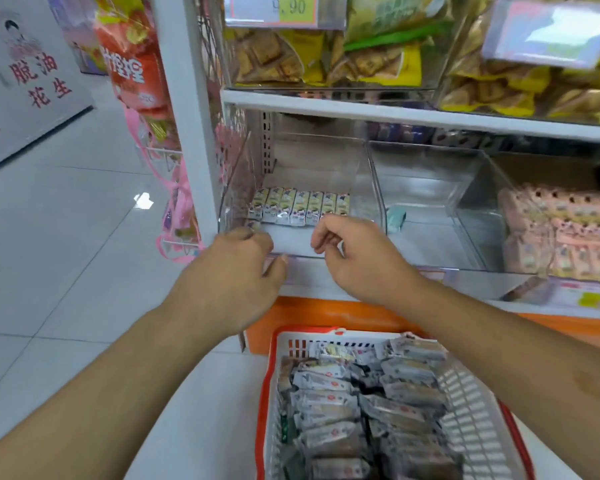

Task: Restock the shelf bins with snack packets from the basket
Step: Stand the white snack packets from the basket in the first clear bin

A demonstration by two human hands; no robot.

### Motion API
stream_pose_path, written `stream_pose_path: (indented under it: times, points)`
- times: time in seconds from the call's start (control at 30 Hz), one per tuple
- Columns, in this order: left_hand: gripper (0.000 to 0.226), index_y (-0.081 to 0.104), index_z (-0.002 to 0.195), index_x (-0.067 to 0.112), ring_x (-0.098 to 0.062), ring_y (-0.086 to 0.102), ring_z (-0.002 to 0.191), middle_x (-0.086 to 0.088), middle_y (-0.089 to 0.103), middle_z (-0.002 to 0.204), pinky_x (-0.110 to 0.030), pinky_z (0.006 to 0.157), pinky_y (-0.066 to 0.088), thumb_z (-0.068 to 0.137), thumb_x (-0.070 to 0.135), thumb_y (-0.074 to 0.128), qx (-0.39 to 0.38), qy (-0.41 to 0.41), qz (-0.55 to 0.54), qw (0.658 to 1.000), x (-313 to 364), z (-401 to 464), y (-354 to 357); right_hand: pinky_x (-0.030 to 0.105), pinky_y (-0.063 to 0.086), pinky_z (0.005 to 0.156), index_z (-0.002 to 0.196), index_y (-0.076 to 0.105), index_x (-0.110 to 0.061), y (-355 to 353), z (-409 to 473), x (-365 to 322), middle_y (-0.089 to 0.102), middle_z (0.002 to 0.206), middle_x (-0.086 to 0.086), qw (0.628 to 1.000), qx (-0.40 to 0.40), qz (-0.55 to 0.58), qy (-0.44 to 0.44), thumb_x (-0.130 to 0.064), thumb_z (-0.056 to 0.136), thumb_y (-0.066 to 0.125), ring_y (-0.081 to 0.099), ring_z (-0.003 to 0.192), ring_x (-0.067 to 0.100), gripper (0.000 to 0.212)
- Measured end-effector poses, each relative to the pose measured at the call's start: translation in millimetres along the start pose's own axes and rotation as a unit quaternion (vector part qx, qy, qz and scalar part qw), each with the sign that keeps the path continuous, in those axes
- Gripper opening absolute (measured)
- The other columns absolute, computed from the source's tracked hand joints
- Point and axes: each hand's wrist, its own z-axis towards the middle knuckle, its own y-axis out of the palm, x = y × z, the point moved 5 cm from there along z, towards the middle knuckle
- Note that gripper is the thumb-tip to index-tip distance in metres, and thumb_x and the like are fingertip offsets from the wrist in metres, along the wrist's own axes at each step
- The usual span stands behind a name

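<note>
A clear shelf bin (368, 188) at the left of the lower shelf holds a row of several small snack packets (300, 206) at its back. One more packet (253, 224) lies at the bin's front left, right at the fingertips of my left hand (236, 271). That hand's fingers reach over the bin's low front edge while its thumb stays outside. My right hand (354, 258) hovers over the front edge with loosely curled fingers, and I see nothing in it. Below on the floor, a red and white basket (267, 393) is full of grey snack packets (361, 403).
A second clear bin (430, 188) to the right holds one teal packet (395, 218). Further right a bin is stacked with pink packets (561, 237). The upper shelf carries bins of yellow snacks (361, 57). Hanging bags (136, 64) flank the shelf post; tiled floor lies left.
</note>
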Motion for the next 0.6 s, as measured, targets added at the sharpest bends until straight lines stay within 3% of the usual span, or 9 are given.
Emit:
stream_pose_path:
  times: [0.07, 0.17, 0.27, 0.3, 0.37, 0.43, 0.5, 0.6]
  points:
    - [0.034, 0.064, 0.108, 0.021, -0.027, 0.062, 0.103, -0.003, 0.063, 0.109, -0.042, 0.085, 0.056, 0.1, 0.047, 0.045, -0.032, 0.009, 0.009, 0.999, 10, -12, 9, 0.024, 0.047, 0.066, 0.094, 0.064, -0.02, -4, -51, 6, 0.066, 0.087, -0.005, 0.998, -0.06, -0.007, 0.02, 0.005, 0.091, 0.05, 0.059, 0.077, 0.01, 0.028]
    - [0.033, 0.061, 0.104, 0.024, -0.027, 0.064, 0.101, -0.002, 0.066, 0.109, -0.042, 0.087, 0.056, 0.097, 0.051, 0.043, -0.166, 0.001, 0.045, 0.985, 18, -32, 52, 0.033, 0.047, 0.068, 0.096, 0.061, -0.023, 23, -119, 59, 0.059, 0.085, -0.008, 0.963, -0.221, -0.118, 0.101, -0.004, 0.095, 0.052, 0.056, 0.076, 0.013, 0.022]
    - [0.028, 0.055, 0.119, 0.02, -0.029, 0.063, 0.112, -0.007, 0.064, 0.126, -0.041, 0.092, 0.054, 0.102, 0.041, 0.046, -0.289, -0.018, 0.106, 0.951, 18, -53, 105, 0.042, 0.042, 0.066, 0.093, 0.058, -0.017, 50, -176, 109, 0.052, 0.087, 0.001, 0.905, -0.34, -0.205, 0.149, -0.011, 0.1, 0.054, 0.053, 0.079, 0.021, 0.009]
    - [0.031, 0.052, 0.129, 0.017, -0.029, 0.062, 0.116, -0.009, 0.062, 0.131, -0.042, 0.094, 0.053, 0.104, 0.035, 0.046, -0.32, -0.027, 0.123, 0.939, 17, -61, 122, 0.04, 0.048, 0.069, 0.1, 0.058, -0.013, 58, -191, 122, 0.052, 0.091, 0.003, 0.886, -0.375, -0.216, 0.165, -0.012, 0.1, 0.055, 0.056, 0.085, 0.023, 0.003]
    - [0.043, 0.041, 0.147, 0.011, -0.029, 0.06, 0.123, -0.012, 0.057, 0.137, -0.041, 0.097, 0.053, 0.105, 0.02, 0.044, -0.364, -0.042, 0.16, 0.917, 16, -78, 152, 0.041, 0.057, 0.084, 0.112, 0.057, -0.011, 63, -211, 141, 0.055, 0.101, 0.006, 0.865, -0.384, -0.248, 0.207, -0.017, 0.099, 0.057, 0.06, 0.099, 0.026, 0.014]
    - [0.047, 0.039, 0.148, 0.009, -0.028, 0.063, 0.117, -0.012, 0.056, 0.131, -0.037, 0.092, 0.055, 0.101, 0.01, 0.045, -0.381, -0.053, 0.185, 0.904, 12, -93, 176, 0.044, 0.06, 0.086, 0.116, 0.058, -0.011, 65, -223, 152, 0.06, 0.108, 0.009, 0.869, -0.353, -0.257, 0.231, -0.019, 0.098, 0.059, 0.063, 0.102, 0.026, 0.019]
    - [0.047, 0.04, 0.144, 0.009, -0.026, 0.063, 0.105, -0.012, 0.054, 0.127, -0.035, 0.09, 0.055, 0.099, 0.004, 0.046, -0.378, -0.047, 0.217, 0.899, 7, -101, 190, 0.042, 0.06, 0.083, 0.127, 0.055, -0.01, 70, -227, 158, 0.061, 0.113, 0.011, 0.878, -0.317, -0.258, 0.248, -0.017, 0.097, 0.063, 0.065, 0.103, 0.028, 0.032]
    - [0.045, 0.039, 0.14, 0.013, -0.028, 0.065, 0.109, -0.012, 0.052, 0.127, -0.036, 0.089, 0.055, 0.097, 0.005, 0.048, -0.37, -0.047, 0.23, 0.899, 1, -99, 195, 0.033, 0.051, 0.068, 0.143, 0.044, -0.005, 75, -232, 162, 0.065, 0.112, 0.014, 0.878, -0.316, -0.252, 0.258, -0.013, 0.097, 0.062, 0.066, 0.097, 0.03, 0.05]
